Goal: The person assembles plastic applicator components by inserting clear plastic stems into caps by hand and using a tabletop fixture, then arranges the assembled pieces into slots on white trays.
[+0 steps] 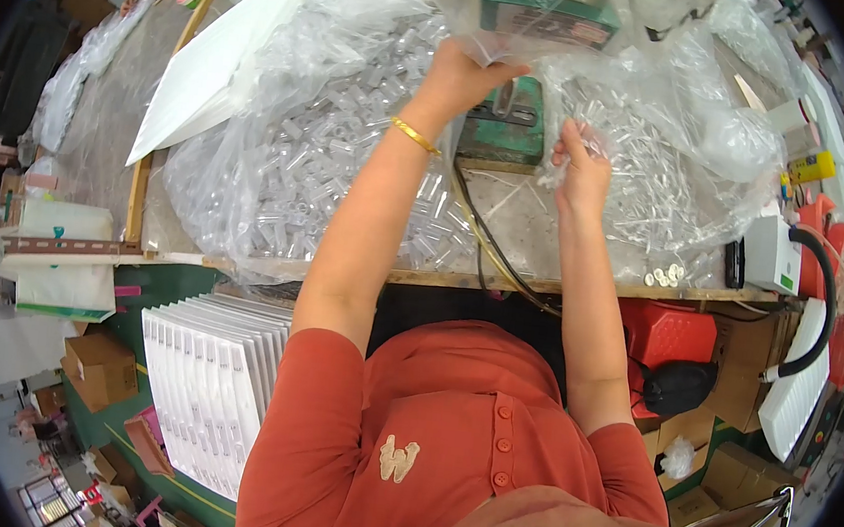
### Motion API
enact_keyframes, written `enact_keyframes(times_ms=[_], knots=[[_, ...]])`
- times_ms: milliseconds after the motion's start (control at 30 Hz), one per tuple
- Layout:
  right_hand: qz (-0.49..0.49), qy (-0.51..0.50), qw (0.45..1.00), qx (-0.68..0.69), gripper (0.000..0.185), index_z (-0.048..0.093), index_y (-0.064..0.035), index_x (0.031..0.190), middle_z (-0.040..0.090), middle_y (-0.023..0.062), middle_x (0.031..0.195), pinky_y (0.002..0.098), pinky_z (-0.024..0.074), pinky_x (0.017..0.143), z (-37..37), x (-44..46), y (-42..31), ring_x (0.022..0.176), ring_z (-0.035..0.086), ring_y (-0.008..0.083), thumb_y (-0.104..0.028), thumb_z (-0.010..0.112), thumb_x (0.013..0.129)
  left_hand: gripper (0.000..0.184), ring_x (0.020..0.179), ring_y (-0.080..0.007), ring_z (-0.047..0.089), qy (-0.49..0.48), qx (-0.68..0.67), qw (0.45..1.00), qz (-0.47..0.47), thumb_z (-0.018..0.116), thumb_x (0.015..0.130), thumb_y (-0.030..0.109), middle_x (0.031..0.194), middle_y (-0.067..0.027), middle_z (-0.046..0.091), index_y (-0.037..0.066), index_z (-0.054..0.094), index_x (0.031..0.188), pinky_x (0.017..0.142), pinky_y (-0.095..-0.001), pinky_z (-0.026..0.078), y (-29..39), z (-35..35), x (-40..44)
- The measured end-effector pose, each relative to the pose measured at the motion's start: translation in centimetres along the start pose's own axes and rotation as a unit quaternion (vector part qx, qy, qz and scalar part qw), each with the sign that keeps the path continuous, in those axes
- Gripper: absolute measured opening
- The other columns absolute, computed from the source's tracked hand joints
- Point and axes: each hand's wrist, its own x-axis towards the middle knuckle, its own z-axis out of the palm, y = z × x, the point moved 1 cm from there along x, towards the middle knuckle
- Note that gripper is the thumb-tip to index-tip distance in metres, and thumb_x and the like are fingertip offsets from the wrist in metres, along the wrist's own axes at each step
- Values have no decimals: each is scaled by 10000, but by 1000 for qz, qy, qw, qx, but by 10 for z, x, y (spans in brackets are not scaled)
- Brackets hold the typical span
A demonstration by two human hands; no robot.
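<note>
My left hand [467,75], with a gold bracelet on the wrist, is closed on the edge of a clear plastic bag [506,50] just above a green bench machine [502,130]. To the right of that machine, my right hand [583,167] has its fingers curled at the edge of another clear plastic bag [699,137] and seems to pinch it. Many short clear plastic tubes [341,156] lie in the open bag on the left. Thin clear plastic sticks [641,172] fill the right bag. A metal part stands on the machine, partly behind my left fingers.
A second green machine [549,14] stands behind, under plastic film. White sheets [218,65] lie at left. Small white round pieces [664,276] sit near the table's front edge [581,285]. Stacked white trays [211,386] stand lower left, a red stool [672,331] lower right. Cables [494,240] hang down.
</note>
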Motion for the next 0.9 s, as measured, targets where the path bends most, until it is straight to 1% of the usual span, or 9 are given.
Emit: enact_keyframes(times_ms=[167, 333, 467, 567, 600, 633, 700, 767, 900], knots=[[47, -43, 998, -3, 206, 565, -7, 931, 566, 28, 734, 221, 385, 485, -6, -11, -4, 600, 517, 102, -101, 646, 767, 249, 643, -96, 554, 74, -58, 994, -56, 736, 656, 150, 745, -30, 634, 21, 631, 841, 588, -244, 446, -1, 7, -10], [116, -28, 993, -22, 214, 556, -8, 948, 556, 29, 751, 209, 379, 481, -3, -21, -17, 594, 511, 95, -86, 637, 766, 178, 675, -79, 555, 147, -238, 960, 13, 718, 651, 70, 734, -17, 627, 29, 633, 803, 584, -221, 440, 4, 20, -10], [138, -106, 985, 8, 243, 549, 2, 969, 553, 37, 749, 207, 378, 476, -11, -23, -14, 587, 508, 94, -76, 640, 758, 72, 686, -82, 561, 168, -206, 964, 6, 644, 707, 38, 708, -11, 612, 26, 615, 772, 591, -235, 448, 23, 10, -21], [150, -129, 980, 4, 274, 537, 17, 995, 569, 64, 780, 203, 379, 471, -23, -25, -18, 594, 513, 96, -71, 640, 757, 134, 643, -125, 563, 229, -270, 923, -150, 626, 707, 64, 758, -59, 616, 13, 605, 829, 594, -244, 456, -13, -22, -29], [124, -108, 986, -41, 290, 530, 28, 1008, 576, 79, 798, 201, 381, 478, -24, -30, -25, 601, 515, 98, -66, 638, 756, 104, 650, -169, 577, 154, -16, 971, -181, 602, 703, 63, 758, -84, 610, 24, 599, 800, 599, -272, 465, -29, -35, -34], [99, -93, 987, -87, 306, 522, 38, 1021, 583, 93, 816, 200, 384, 485, -22, -33, -29, 607, 517, 100, -60, 636, 755, 78, 656, -213, 592, 74, 241, 946, -201, 577, 699, 61, 758, -110, 605, 34, 593, 770, 604, -300, 473, -44, -45, -38], [110, -107, 985, -84, 310, 529, 35, 1013, 590, 95, 827, 209, 386, 498, -17, -33, -26, 616, 522, 109, -62, 647, 744, 70, 696, -283, 599, 23, 455, 890, -23, 577, 667, 81, 785, -139, 601, 46, 593, 726, 621, -362, 479, -69, -40, -40], [126, -123, 981, -83, 314, 535, 32, 1006, 598, 96, 839, 218, 389, 511, -12, -34, -20, 624, 527, 118, -64, 658, 733, 103, 762, -295, 602, -74, 560, 825, -17, 569, 660, 105, 820, -138, 610, 56, 625, 732, 642, -396, 482, -65, -37, -37], [127, -169, 973, -91, 304, 543, 24, 990, 593, 76, 815, 225, 387, 500, -9, -37, -7, 637, 544, 126, -68, 666, 728, 116, 775, -281, 611, -146, 570, 808, -32, 561, 675, 108, 818, -140, 619, 64, 648, 740, 650, -387, 487, -80, -42, -35]])
